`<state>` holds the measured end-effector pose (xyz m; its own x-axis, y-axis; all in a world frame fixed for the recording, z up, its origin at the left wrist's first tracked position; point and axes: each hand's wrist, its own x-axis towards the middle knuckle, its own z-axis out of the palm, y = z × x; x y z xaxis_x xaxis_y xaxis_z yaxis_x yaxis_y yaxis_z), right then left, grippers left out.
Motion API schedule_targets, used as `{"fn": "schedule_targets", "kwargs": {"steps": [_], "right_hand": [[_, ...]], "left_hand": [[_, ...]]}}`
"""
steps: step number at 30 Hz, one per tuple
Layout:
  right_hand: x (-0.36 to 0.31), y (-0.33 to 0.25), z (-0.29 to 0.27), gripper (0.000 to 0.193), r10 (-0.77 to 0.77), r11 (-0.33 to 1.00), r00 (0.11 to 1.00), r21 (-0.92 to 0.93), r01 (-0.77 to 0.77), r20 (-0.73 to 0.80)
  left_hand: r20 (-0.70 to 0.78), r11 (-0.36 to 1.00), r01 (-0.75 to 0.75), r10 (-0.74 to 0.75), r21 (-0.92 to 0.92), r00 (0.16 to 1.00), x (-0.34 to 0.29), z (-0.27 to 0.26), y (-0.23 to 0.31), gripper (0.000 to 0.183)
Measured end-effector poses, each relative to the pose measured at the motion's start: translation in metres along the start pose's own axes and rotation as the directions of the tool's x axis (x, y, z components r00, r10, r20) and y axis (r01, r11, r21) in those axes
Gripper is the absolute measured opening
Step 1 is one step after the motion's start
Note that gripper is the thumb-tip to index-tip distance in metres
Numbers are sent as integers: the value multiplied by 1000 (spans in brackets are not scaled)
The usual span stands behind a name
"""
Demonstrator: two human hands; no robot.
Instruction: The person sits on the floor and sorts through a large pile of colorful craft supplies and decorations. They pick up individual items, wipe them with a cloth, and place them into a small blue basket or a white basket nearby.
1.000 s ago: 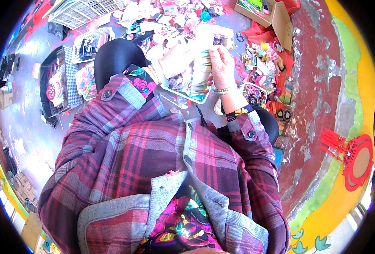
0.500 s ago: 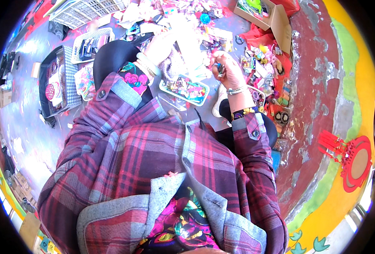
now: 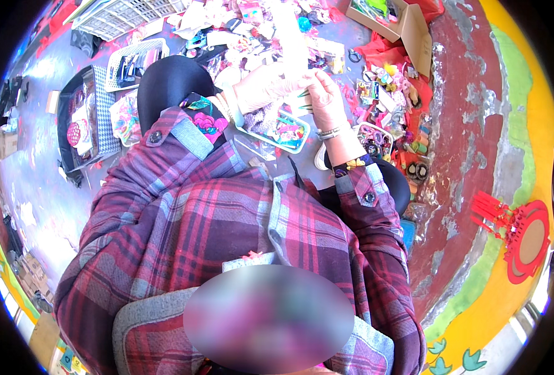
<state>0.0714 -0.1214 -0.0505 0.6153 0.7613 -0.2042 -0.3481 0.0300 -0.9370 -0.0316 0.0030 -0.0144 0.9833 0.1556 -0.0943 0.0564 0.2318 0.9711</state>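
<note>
My left hand (image 3: 261, 92) reaches right, its fingers pressed together toward the fingertips of my right hand (image 3: 328, 106). The two meet in front of me, above the litter of small goods. My right hand is closed in a pinch. A small pale piece with dark green stripes (image 3: 303, 102) shows between the hands; glare washes out its kind. Beneath them stands a white-rimmed tray (image 3: 299, 149) with small colourful packets. A fuzzy greyish-purple item (image 3: 263, 123) lies beside the tray, partly under my left hand.
On the left are a white basket (image 3: 110, 78) and a dark checked box (image 3: 106, 134) of goods. A cardboard box (image 3: 414, 40) stands open at the far right. Accessories lie heaped on red cloth (image 3: 424, 94). A round container (image 3: 386, 133) of small items sits by my right knee.
My left hand has moved right and nearer, and my right hand has turned inward to meet it. The striped piece now shows between them.
</note>
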Motion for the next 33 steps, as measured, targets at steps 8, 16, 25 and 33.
{"fn": "schedule_targets", "kwargs": {"steps": [8,16,25,33], "right_hand": [[16,-11,-28,20,-17,992,949,117,56,-314],[2,-23,-16,13,252,966,961,31,-257,114],[24,34,-61,17,346,934,931,131,-332,-113],[23,155,-78,31,528,-31,799,-933,358,289]], "left_hand": [[-113,991,-50,64,127,991,6,-17,-16,27],[-259,889,-82,218,450,941,5,-23,-2,26],[-357,921,-155,287,357,889,-1,-39,4,20],[-354,788,-211,476,578,805,-22,-60,-14,22]]}}
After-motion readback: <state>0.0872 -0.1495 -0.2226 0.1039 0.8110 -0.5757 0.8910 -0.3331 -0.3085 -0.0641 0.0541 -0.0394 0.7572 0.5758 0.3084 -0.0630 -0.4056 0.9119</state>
